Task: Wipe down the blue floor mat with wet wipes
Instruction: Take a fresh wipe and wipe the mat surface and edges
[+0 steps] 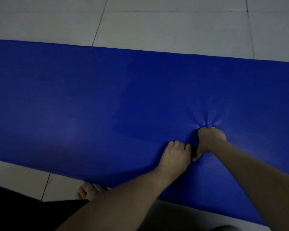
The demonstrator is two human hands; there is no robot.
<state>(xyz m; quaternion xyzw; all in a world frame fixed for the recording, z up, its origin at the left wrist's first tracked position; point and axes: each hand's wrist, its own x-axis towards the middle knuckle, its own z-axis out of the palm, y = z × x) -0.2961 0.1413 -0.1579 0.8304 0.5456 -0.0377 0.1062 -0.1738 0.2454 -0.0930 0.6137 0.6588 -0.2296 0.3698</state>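
Both hands are together on the mat [73,100], lower right of centre.
The mat spans the frame across the tiled floor [157,27]. The right hand [208,140] pinches it into creases. The left hand [175,155] touches the right, fingers curled; its grip is unclear.

Smooth, faintly glossy mat [73,97]; glazed floor tiles [157,27]

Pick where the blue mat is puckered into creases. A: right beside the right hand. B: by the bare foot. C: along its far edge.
A: the creases in the blue mat fan out from the far side of the right hand.
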